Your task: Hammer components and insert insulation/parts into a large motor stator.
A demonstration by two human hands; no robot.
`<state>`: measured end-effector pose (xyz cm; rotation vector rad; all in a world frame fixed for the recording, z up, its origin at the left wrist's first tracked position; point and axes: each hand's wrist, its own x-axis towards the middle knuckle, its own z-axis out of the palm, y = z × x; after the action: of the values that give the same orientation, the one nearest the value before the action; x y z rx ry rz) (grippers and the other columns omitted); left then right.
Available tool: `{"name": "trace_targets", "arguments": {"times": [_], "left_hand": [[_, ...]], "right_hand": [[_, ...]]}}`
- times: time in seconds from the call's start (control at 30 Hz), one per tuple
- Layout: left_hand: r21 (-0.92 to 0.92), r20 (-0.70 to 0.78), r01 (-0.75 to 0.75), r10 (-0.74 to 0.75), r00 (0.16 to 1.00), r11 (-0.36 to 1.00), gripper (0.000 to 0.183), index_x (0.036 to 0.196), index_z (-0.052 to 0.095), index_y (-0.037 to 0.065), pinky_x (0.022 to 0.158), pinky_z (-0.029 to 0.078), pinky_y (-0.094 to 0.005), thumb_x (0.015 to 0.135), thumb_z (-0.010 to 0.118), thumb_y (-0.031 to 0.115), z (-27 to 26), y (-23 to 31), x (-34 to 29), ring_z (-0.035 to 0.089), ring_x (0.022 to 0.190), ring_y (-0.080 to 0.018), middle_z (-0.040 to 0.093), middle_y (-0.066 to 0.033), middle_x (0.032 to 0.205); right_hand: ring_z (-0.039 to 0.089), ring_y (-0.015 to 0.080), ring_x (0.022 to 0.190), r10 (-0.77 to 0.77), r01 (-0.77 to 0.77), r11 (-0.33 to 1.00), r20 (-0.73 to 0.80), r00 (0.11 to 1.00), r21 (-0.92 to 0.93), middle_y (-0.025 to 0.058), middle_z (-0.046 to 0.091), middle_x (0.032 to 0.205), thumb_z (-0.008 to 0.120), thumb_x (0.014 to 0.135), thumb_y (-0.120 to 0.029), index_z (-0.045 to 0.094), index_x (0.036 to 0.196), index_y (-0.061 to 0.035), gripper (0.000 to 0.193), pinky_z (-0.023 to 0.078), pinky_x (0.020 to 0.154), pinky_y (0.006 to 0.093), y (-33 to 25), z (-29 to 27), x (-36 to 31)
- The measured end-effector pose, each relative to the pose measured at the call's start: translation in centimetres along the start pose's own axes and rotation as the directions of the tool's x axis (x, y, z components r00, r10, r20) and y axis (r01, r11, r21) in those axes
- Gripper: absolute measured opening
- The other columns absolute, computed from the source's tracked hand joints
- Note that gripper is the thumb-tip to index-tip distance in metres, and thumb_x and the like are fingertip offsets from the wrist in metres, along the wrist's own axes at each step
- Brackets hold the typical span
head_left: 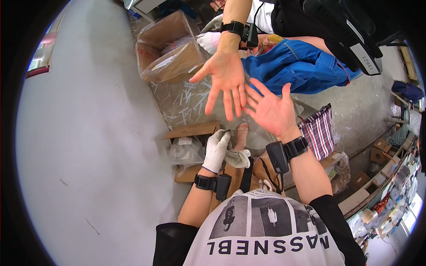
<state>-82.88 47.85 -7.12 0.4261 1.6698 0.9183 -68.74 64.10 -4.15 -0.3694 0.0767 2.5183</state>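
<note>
My left hand (217,152) wears a white knit work glove, its fingers closed on a loose greyish-white glove (238,157) that hangs limp. My right hand (274,112) is bare and palm up, with fingers spread and nothing in it. Close by, another person's bare hand (225,73) reaches in from the top edge, palm showing and fingers spread. The fingertips of the two bare hands nearly meet; whether they touch, I cannot tell. Black wrist straps with small boxes circle both my wrists, and a similar strap (233,28) is on the other person's wrist.
A large open carton (166,66) with papers stands at the upper left, a smaller box (190,129) with clear plastic nearer me. White scraps litter the floor. Beyond my right hand are blue clothing (295,64) and a plaid cloth (319,133). A cluttered workbench (381,195) runs along the right.
</note>
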Motion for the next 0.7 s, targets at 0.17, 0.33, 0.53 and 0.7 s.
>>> {"name": "trace_targets", "arguments": {"times": [0.17, 0.33, 0.53, 0.7], "left_hand": [[0.022, 0.003, -0.028, 0.028, 1.000, 0.999, 0.016, 0.091, 0.060, 0.000, 0.055, 0.037, -0.0232, 0.092, 0.052, 0.014, 0.0, -0.2, 0.0, 0.045, 0.062, -0.0062, 0.053, 0.0012, 0.072], [-0.014, 0.013, -0.041, 0.041, 0.999, 0.999, 0.017, 0.090, 0.060, 0.000, 0.053, 0.037, -0.0234, 0.092, 0.051, 0.014, -0.2, -0.9, 0.4, 0.047, 0.057, -0.0077, 0.054, -0.0004, 0.070], [-0.055, 0.014, -0.004, 0.005, 1.000, 0.998, 0.017, 0.089, 0.060, 0.000, 0.053, 0.037, -0.0228, 0.093, 0.051, 0.014, -0.3, -0.6, 0.3, 0.047, 0.057, -0.0074, 0.053, 0.0002, 0.069], [-0.025, 0.025, -0.002, 0.002, 1.000, 1.000, 0.017, 0.092, 0.061, 0.000, 0.053, 0.037, -0.0224, 0.093, 0.051, 0.014, -0.3, -0.5, 0.4, 0.046, 0.057, -0.0070, 0.053, 0.0004, 0.069]], "right_hand": [[0.006, 0.0335, 0.144, -0.018, 0.017, 1.000, -0.037, 0.999, -0.011, 0.0209, 0.002, 0.155, 0.023, 0.084, -0.077, 0.004, 0.148, -0.0021, 0.101, 0.006, 0.114, 0.0514, 0.3, 0.3, 0.2], [0.005, 0.0326, 0.144, -0.024, 0.023, 1.000, -0.050, 0.998, -0.016, 0.0207, 0.002, 0.155, 0.024, 0.083, -0.078, 0.003, 0.148, -0.0025, 0.102, 0.004, 0.114, 0.0515, 0.4, 0.2, 0.3], [-0.001, 0.0320, 0.144, -0.023, 0.022, 0.999, -0.040, 0.999, -0.036, 0.0197, -0.002, 0.156, 0.023, 0.080, -0.081, 0.001, 0.148, -0.0022, 0.107, 0.000, 0.115, 0.0500, 0.5, 0.3, 0.5], [0.000, 0.0323, 0.144, -0.020, 0.019, 0.999, -0.030, 0.999, -0.026, 0.0193, -0.001, 0.156, 0.022, 0.081, -0.080, 0.002, 0.148, -0.0020, 0.105, 0.001, 0.115, 0.0504, 0.5, 0.6, 0.7]]}}
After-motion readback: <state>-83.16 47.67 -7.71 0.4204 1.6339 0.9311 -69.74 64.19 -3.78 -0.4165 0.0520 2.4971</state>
